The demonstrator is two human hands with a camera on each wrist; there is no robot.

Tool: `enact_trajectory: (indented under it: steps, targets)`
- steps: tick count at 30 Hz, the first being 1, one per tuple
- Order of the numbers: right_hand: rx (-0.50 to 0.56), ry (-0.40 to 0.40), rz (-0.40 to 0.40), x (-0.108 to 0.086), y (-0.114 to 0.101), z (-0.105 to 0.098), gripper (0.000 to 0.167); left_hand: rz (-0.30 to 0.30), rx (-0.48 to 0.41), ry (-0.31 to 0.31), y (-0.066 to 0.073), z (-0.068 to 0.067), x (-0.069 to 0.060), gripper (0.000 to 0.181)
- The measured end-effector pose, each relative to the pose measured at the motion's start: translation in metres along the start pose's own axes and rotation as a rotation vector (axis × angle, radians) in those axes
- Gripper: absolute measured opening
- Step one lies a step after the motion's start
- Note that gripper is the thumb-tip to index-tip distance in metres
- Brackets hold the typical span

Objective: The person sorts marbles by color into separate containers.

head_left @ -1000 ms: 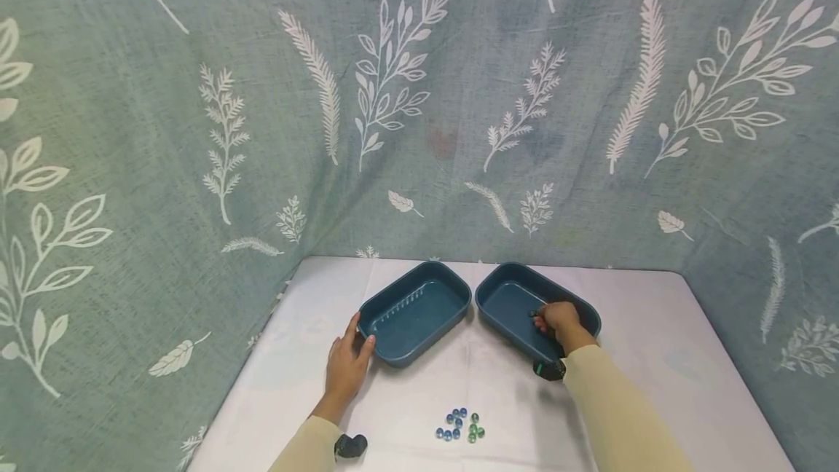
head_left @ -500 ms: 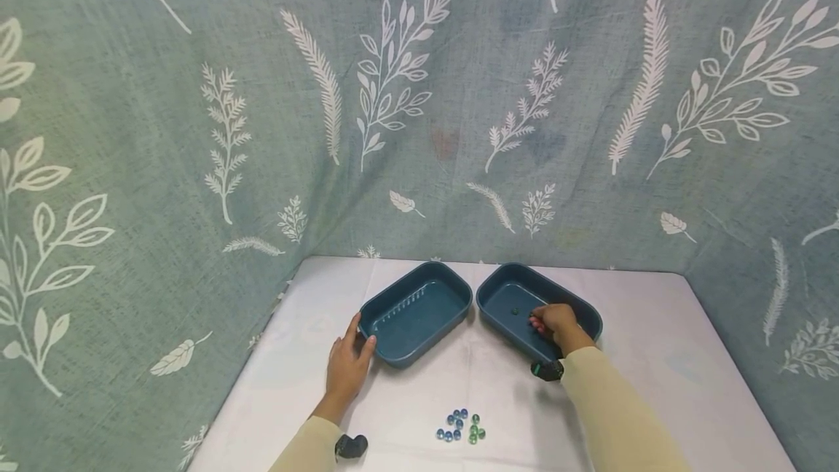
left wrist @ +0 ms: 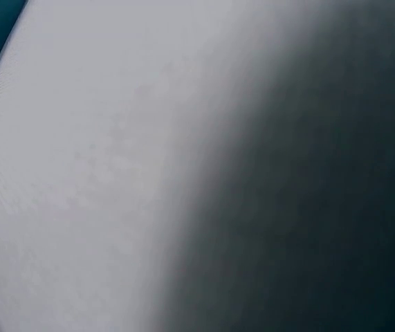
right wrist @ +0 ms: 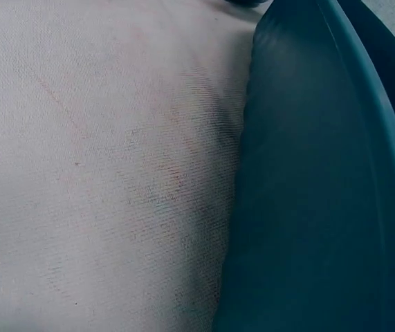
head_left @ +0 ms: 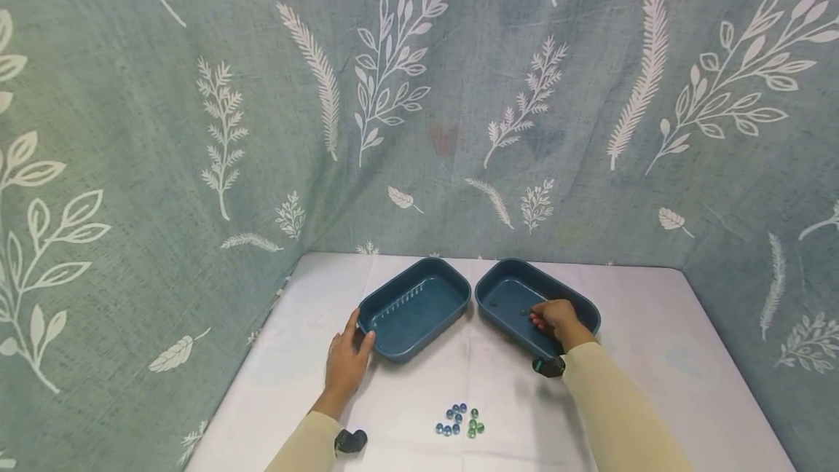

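My left hand [head_left: 347, 364] rests at the near left corner of the left dark blue tray [head_left: 387, 352], thumb and fingers extended along its rim. Over the right dark blue tray [head_left: 488, 317] my right hand [head_left: 556, 315] reaches inside with curled fingers. Two small dark green marbles lie on that tray's floor, one marble [head_left: 494, 303] farther left and another marble [head_left: 524, 312] close to the fingertips. What is inside the curled fingers is hidden. Neither wrist view shows fingers; the right one shows the tray's outer wall [right wrist: 308, 173].
On the white cloth [head_left: 393, 414], nearer to me, lie several blue marbles [head_left: 457, 419] and several green marbles [head_left: 473, 425] in a loose group. A leaf-patterned curtain [head_left: 419, 130] rises behind the trays and at both sides. The left wrist view is mostly blurred cloth.
First a green marble was at my right fingertips, then one lay on the right tray's floor. Now two lie there, the first having rolled farther left. My left hand stays put.
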State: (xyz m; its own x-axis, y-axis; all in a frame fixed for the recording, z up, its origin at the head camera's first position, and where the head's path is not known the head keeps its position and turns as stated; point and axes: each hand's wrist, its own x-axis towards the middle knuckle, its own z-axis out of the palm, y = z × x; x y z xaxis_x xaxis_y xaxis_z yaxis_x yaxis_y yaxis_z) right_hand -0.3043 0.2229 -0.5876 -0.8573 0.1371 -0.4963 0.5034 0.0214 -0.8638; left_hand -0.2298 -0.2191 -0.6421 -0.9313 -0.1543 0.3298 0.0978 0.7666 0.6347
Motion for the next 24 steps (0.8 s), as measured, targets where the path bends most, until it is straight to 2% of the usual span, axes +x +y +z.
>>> enact_trajectory:
  steps: [4, 8, 15, 19, 24]
  targets:
    - [0.009, 0.011, 0.005, -0.004, -0.001, -0.001, 0.006, 0.036, -0.011, 0.029, 0.001, -0.001, -0.001, 0.061]
    - [0.025, -0.018, 0.005, -0.007, -0.005, -0.002, 0.009, 0.054, -0.024, 0.040, 0.000, 0.000, -0.001, 0.061]
    - [0.016, -0.055, -0.067, -0.018, -0.014, -0.001, 0.021, 0.000, -0.003, -0.017, -0.010, 0.002, 0.003, 0.064]
    - [0.030, -0.081, -0.130, -0.036, -0.022, 0.003, 0.026, -0.020, -0.004, -0.032, -0.011, 0.000, 0.004, 0.066]
    - [0.003, -0.068, -0.196, -0.069, -0.023, 0.001, 0.027, -0.034, -0.025, -0.052, -0.006, 0.000, 0.003, 0.066]
